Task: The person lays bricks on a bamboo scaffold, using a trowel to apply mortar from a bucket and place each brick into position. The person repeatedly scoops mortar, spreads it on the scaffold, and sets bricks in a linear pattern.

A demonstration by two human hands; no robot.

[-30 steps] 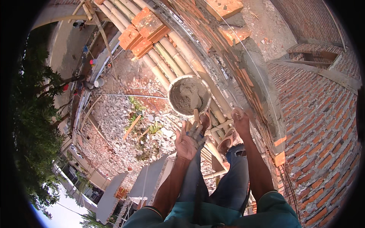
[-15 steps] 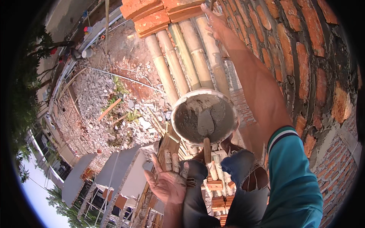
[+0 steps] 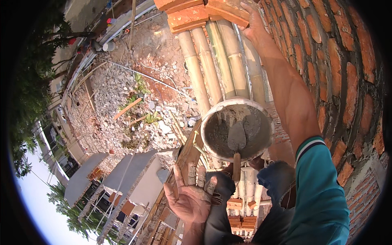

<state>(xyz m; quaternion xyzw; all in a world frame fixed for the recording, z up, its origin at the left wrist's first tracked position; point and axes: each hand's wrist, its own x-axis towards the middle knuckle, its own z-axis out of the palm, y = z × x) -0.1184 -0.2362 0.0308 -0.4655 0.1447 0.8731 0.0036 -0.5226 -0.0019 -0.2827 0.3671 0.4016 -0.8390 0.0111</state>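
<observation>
At the top, my right hand (image 3: 256,25) is closed round the near right end of an orange brick (image 3: 228,13), thumb below and fingers above. That brick sits askew against the brick stack (image 3: 188,18), which rests on bamboo poles. My left hand (image 3: 191,202) holds nothing; it is palm up beside my knee, fingers spread and smeared with mortar. Between the stack and my knees stands a round white-rimmed bucket (image 3: 207,141) of grey wet mortar (image 3: 218,130). A trowel (image 3: 237,139) lies in the mortar, its wooden handle hanging over the near rim.
Bamboo poles (image 3: 200,65) form a platform under the bucket. A brick wall (image 3: 322,73) with grey joints rises close on the right. Far below on the left lies rubble (image 3: 118,94), with grey-topped structures (image 3: 126,175) nearer. More bricks (image 3: 241,220) lie below, between my legs.
My right hand has closed on the brick's end, and the brick has turned askew. My left hand stays open. The whole view has shifted, moving the bucket rightward in the picture.
</observation>
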